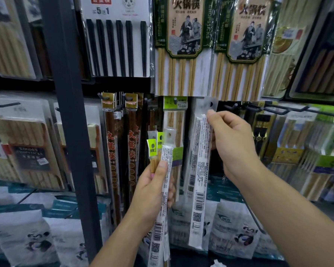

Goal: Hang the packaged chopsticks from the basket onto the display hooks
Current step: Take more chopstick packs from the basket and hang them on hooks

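Observation:
My right hand (233,139) pinches the upper part of a long clear chopstick pack (200,170) with a white printed label, held upright. Its hang tab with a dark hole (210,104) is up at the level of the display hooks. My left hand (152,185) grips a bundle of several similar packs (165,189), some with yellow-green tabs. A pack with a green header (175,105) hangs on a hook just left of the raised pack. A bare black hook (231,107) sticks out just to its right. The basket is out of view.
A dark vertical post (69,116) stands to the left. Brown chopstick packs (131,143) hang beside my left hand. Large bamboo chopstick packs (183,45) hang above. Long black hooks (278,108) jut out at the right. Bags with panda prints (235,234) lie below.

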Available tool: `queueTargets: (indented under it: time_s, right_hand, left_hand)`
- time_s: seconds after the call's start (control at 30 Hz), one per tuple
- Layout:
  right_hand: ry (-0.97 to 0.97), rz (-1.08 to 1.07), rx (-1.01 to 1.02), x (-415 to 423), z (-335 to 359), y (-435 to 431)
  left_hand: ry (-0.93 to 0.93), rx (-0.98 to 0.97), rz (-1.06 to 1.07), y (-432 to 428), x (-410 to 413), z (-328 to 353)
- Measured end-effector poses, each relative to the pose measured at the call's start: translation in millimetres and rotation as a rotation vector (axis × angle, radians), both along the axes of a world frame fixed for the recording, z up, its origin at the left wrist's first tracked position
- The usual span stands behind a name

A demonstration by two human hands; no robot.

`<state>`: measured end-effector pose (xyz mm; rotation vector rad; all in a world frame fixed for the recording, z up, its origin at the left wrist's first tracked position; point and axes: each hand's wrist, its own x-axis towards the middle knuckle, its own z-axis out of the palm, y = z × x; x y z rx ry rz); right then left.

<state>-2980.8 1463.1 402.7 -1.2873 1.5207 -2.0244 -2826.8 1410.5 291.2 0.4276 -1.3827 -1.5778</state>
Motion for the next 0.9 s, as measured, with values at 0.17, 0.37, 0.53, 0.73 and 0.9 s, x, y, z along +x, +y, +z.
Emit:
queueTargets:
  time_s: [0.17, 0.37, 0.53, 0.73, 0.9]
  right_hand:
    - [0.025, -0.025, 0.014, -1, 7, -8]
    - [0.041, -0.035, -0.002, 0, 7, -10]
    - [0.115, -0.118, 0.046, -4, 2, -18]
    - [0.218, -0.233, 0.09, -15, -6, -26]
    - [0.19, -0.294, 0.077, -16, -16, -22]
  left_hand:
    - [0.02, 0.026, -0.011, 1, -2, -1]
    - [0.015, 0.016, -0.017, 0, -1, -1]
    - [-0.005, 0.009, -0.001, -1, -1, -3]
    - [-0.029, -0.009, 0.014, -1, -2, -3]
    - [-0.013, 0.005, 0.03, -1, -1, -2]
